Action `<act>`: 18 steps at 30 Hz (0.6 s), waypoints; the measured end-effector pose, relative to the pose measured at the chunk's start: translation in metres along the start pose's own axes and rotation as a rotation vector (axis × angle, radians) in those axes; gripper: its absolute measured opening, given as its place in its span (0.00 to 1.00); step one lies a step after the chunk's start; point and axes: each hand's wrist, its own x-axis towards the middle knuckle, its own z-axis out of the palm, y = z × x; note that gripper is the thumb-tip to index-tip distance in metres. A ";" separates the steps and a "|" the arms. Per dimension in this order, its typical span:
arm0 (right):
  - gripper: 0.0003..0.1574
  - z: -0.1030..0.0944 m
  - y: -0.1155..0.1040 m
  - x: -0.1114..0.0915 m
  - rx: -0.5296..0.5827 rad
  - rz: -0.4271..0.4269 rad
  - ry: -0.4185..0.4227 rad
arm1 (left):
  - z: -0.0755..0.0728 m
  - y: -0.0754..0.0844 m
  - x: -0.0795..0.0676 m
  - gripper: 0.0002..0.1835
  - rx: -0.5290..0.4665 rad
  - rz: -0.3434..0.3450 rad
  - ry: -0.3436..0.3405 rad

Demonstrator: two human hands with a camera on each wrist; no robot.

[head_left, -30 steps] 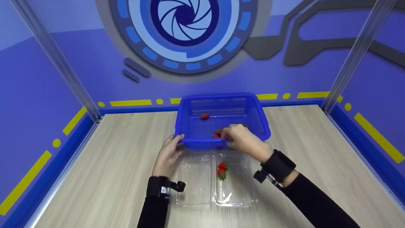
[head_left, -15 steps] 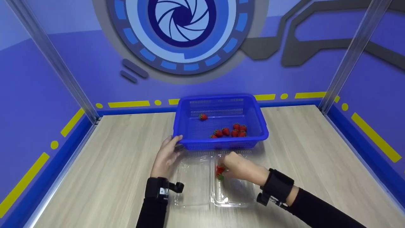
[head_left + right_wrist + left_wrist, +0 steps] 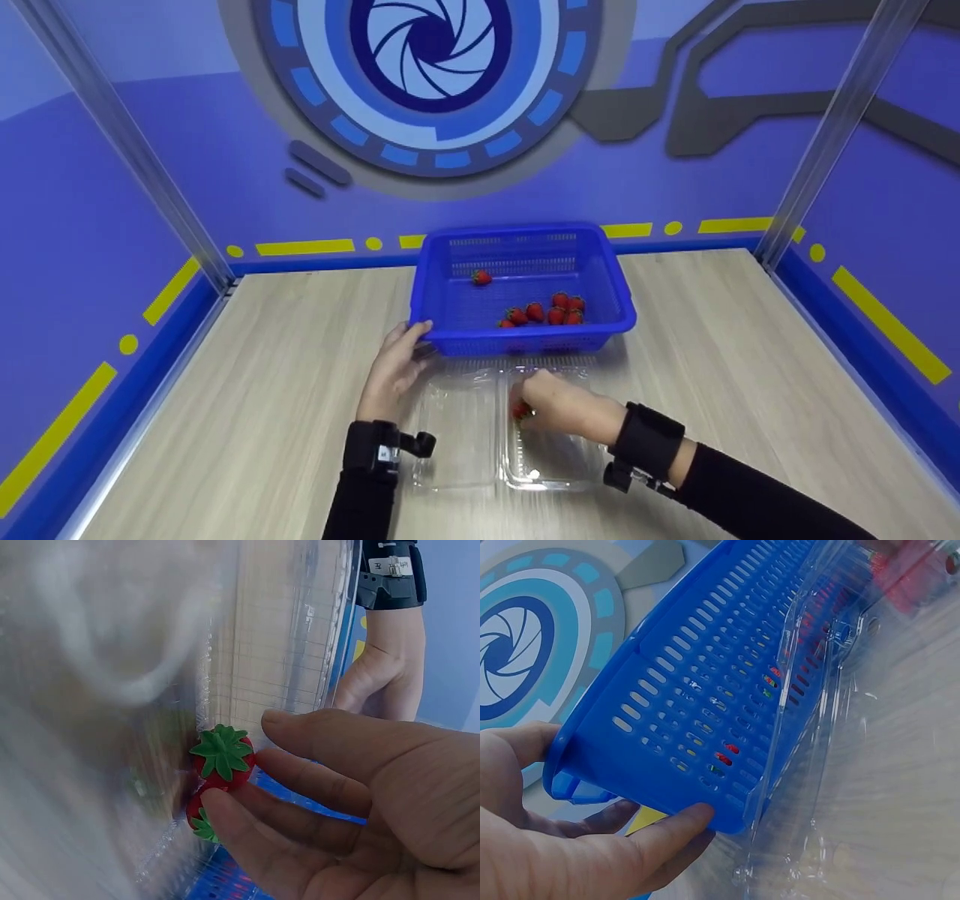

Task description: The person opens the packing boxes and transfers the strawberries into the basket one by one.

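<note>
My left hand (image 3: 388, 376) grips the near left corner of a blue plastic basket (image 3: 480, 341), thumb on the rim and fingers beneath it in the left wrist view. Several strawberries (image 3: 535, 312) lie along the basket's near side, with a lone strawberry (image 3: 481, 277) farther back. My right hand (image 3: 566, 403) reaches into the right half of a clear, opened plastic clamshell box (image 3: 551, 484). There its extended fingers touch two red strawberries (image 3: 223, 757) with green leaf caps at the box wall. The thumb stands apart from them. In the head view the hand partly covers this fruit.
The clamshell's left half (image 3: 459, 427) lies flat beside the filled half, on a light wood table (image 3: 300, 375). Blue printed panels (image 3: 180, 187) stand around the back and both sides. The basket is near the back panel.
My right hand moved from the basket toward me into the clamshell's right half, then slightly left over the strawberries there. My left hand stays on the basket's corner.
</note>
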 end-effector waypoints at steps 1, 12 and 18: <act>0.08 -0.001 0.000 0.000 0.001 0.005 -0.007 | 0.000 0.000 0.000 0.27 0.001 0.001 -0.001; 0.09 -0.008 -0.012 0.010 -0.034 0.117 -0.097 | 0.000 0.000 -0.001 0.28 0.013 0.010 -0.019; 0.12 -0.009 -0.015 0.016 -0.056 0.202 -0.145 | 0.001 0.001 -0.001 0.26 0.001 0.005 -0.007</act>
